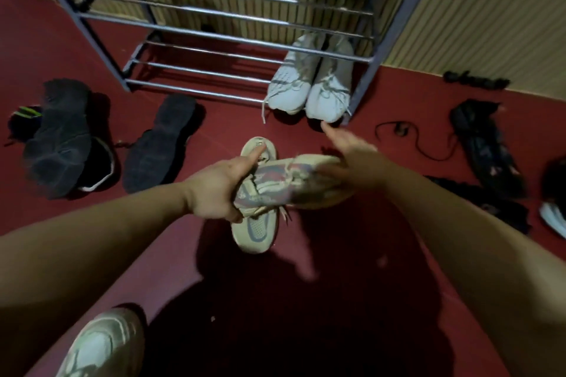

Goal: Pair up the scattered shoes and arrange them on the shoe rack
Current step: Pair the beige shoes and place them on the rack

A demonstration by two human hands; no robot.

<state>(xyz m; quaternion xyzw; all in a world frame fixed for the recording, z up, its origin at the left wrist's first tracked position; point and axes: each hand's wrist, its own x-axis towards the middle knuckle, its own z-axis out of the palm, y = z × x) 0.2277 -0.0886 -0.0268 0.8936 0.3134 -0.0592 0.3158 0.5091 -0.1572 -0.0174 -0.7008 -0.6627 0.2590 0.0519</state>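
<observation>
Closest to me, the left hand (219,190) is wrapped tight around the collars of two beige knit sneakers (269,190) held just above the red floor (337,300), while the right hand (352,162) rests flat on the upper shoe's toe, fingers straight though a bit blurry. They look light and floppy, so I'd say the heel collar is the spot to grab. Further back, a white pair (309,82) already sits on the shoe rack (196,87)'s bottom bars.
</observation>
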